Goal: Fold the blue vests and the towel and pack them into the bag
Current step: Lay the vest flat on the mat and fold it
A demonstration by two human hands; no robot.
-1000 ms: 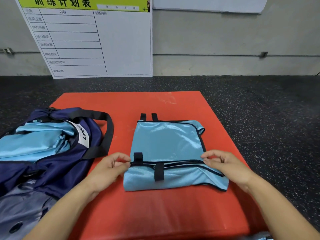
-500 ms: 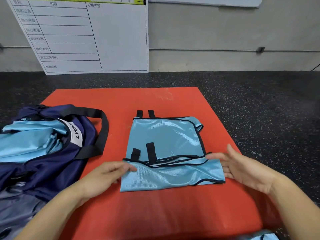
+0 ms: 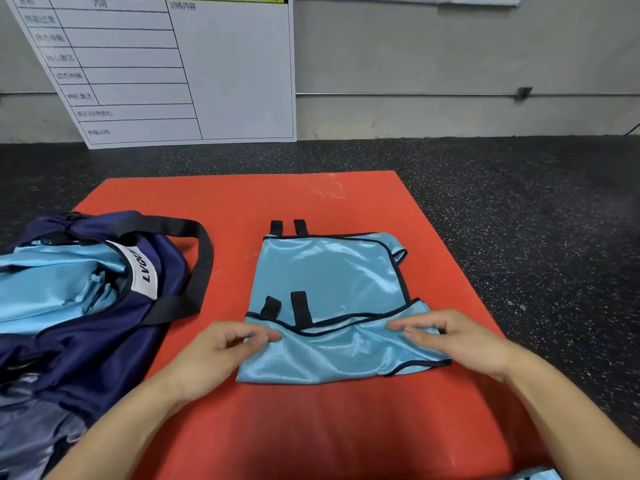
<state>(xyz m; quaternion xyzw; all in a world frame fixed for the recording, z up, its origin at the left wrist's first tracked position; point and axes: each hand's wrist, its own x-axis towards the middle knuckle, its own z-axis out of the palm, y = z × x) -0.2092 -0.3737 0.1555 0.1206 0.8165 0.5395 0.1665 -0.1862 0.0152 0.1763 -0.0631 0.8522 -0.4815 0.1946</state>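
The blue vest (image 3: 329,299) lies flat near the middle of the red mat (image 3: 242,202), already folded into a rough rectangle with its near part doubled over and black straps showing at the far edge and on the fold. It looks thin, shiny and limp, so it should weigh almost nothing, crease easily and slide on itself. A fold will likely slip open unless both ends are held at once. The best hold seems to be the two near corners, or the black-trimmed edge, which gives the fingers something firmer than the slick cloth.

The left hand (image 3: 221,351) has its fingers curled in, pinching the vest's near left edge. The right hand (image 3: 453,337) rests on the near right part with fingers bent over the cloth, apparently pinching it, though the grip itself is partly hidden.

A navy bag (image 3: 86,306) sits open at the mat's left edge, with more light blue cloth already inside and a black strap looped toward the vest.

The mat lies on a dark speckled floor (image 3: 519,202). Beyond it a white board (image 3: 207,64) with a printed table leans against a grey wall (image 3: 450,64).
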